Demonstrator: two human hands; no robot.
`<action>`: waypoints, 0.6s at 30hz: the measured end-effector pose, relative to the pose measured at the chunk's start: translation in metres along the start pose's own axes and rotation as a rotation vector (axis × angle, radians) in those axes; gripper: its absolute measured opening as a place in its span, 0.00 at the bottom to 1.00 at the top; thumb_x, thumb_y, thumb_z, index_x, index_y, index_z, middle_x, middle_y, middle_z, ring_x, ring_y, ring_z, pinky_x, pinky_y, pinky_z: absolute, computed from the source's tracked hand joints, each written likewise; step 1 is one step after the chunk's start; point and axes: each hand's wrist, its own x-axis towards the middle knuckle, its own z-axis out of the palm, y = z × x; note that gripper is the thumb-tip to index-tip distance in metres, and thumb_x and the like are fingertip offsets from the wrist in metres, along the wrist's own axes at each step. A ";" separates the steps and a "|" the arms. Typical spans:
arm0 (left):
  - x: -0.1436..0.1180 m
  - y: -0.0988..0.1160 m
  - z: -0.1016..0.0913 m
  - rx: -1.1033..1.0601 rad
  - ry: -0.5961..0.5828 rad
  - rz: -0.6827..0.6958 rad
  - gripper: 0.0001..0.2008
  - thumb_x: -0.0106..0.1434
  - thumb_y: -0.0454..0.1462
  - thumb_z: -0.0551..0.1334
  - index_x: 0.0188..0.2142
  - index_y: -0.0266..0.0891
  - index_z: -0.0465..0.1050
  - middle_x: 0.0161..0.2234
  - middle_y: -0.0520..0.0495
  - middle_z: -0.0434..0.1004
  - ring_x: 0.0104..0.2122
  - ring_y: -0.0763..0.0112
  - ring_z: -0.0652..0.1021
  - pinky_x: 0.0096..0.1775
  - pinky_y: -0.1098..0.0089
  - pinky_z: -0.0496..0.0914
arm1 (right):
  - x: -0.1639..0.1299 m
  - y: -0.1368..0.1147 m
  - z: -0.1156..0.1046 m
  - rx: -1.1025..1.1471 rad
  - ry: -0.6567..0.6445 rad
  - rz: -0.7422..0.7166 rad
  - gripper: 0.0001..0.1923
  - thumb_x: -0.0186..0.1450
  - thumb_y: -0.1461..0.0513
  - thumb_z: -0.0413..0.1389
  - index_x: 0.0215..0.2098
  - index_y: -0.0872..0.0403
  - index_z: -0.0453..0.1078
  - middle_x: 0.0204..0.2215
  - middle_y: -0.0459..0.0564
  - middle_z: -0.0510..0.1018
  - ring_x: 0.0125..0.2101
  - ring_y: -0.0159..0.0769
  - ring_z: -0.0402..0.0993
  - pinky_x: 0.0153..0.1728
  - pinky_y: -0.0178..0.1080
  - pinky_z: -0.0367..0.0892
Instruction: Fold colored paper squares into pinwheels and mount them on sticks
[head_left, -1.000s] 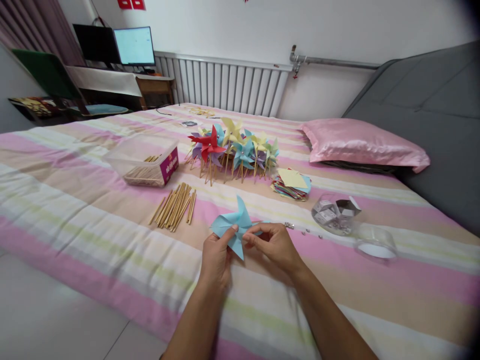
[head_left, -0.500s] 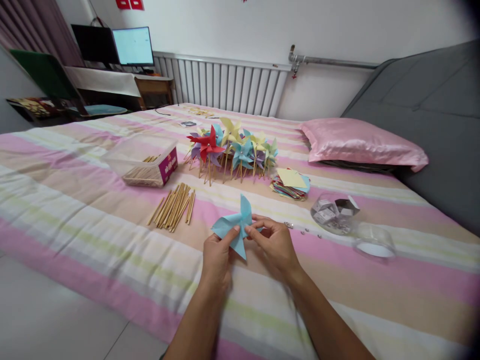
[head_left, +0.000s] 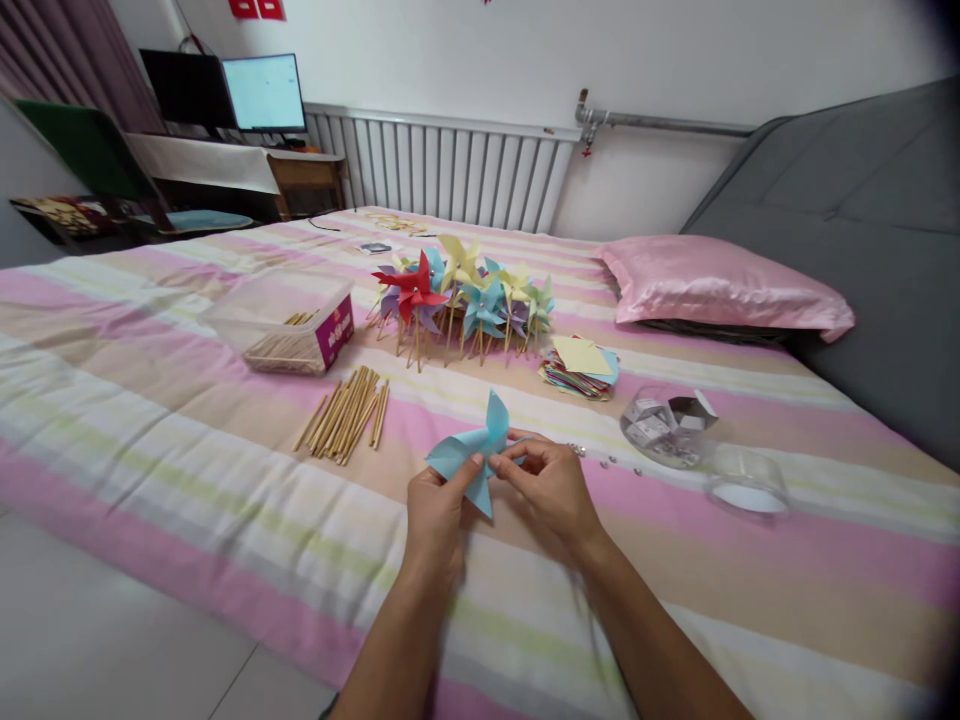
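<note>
Light-blue folded paper pinwheel sits pinched at its centre between the left hand and right hand, both closed on it, above the striped pink bedsheet, near a loose bundle of wooden sticks

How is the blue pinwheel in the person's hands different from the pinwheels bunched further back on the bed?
The blue pinwheel has no stick showing; the bunched pinwheels sit on wooden sticks. It is pinched between the left hand and right hand; the bunch lies on the striped bed untouched. It is a single colour; the bunch mixes red, yellow, blue, purple and green. Both are folded paper with the same bladed shape.
</note>
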 end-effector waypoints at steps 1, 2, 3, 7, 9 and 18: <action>0.000 0.000 0.000 0.004 0.002 0.000 0.19 0.45 0.39 0.72 0.37 0.32 0.78 0.35 0.40 0.80 0.33 0.65 0.79 0.36 0.68 0.72 | 0.000 -0.001 0.000 -0.009 -0.003 0.001 0.06 0.55 0.58 0.61 0.23 0.52 0.76 0.31 0.54 0.81 0.48 0.47 0.72 0.37 0.40 0.68; 0.000 0.000 0.000 0.007 0.004 0.000 0.19 0.44 0.39 0.72 0.37 0.32 0.78 0.35 0.40 0.80 0.32 0.64 0.79 0.35 0.68 0.72 | 0.000 -0.001 -0.001 -0.021 -0.005 0.004 0.06 0.55 0.59 0.61 0.22 0.52 0.76 0.31 0.54 0.81 0.49 0.47 0.71 0.37 0.39 0.68; 0.000 0.000 0.000 0.011 0.005 0.001 0.19 0.44 0.39 0.72 0.37 0.32 0.78 0.35 0.40 0.80 0.32 0.64 0.79 0.34 0.68 0.72 | 0.000 -0.002 -0.001 -0.033 -0.006 0.007 0.07 0.55 0.59 0.61 0.22 0.52 0.76 0.31 0.54 0.81 0.49 0.47 0.71 0.36 0.39 0.68; 0.000 -0.001 0.000 0.024 0.001 0.006 0.18 0.46 0.39 0.71 0.36 0.33 0.78 0.35 0.40 0.80 0.30 0.67 0.79 0.33 0.69 0.72 | 0.000 -0.003 0.000 -0.051 0.001 0.013 0.07 0.55 0.59 0.61 0.23 0.53 0.76 0.34 0.55 0.80 0.47 0.48 0.72 0.33 0.38 0.68; 0.001 -0.001 0.000 0.029 0.003 0.006 0.18 0.46 0.39 0.71 0.36 0.32 0.78 0.35 0.40 0.81 0.31 0.66 0.79 0.34 0.69 0.72 | 0.000 -0.003 0.000 -0.054 0.003 0.015 0.06 0.54 0.59 0.61 0.23 0.53 0.76 0.36 0.56 0.80 0.46 0.48 0.73 0.31 0.38 0.68; -0.001 0.003 0.003 -0.046 0.032 0.001 0.15 0.45 0.38 0.71 0.33 0.31 0.77 0.30 0.42 0.81 0.31 0.65 0.79 0.37 0.69 0.71 | -0.006 -0.009 0.005 0.088 0.048 0.046 0.12 0.53 0.57 0.62 0.29 0.53 0.66 0.42 0.55 0.77 0.36 0.41 0.77 0.31 0.38 0.70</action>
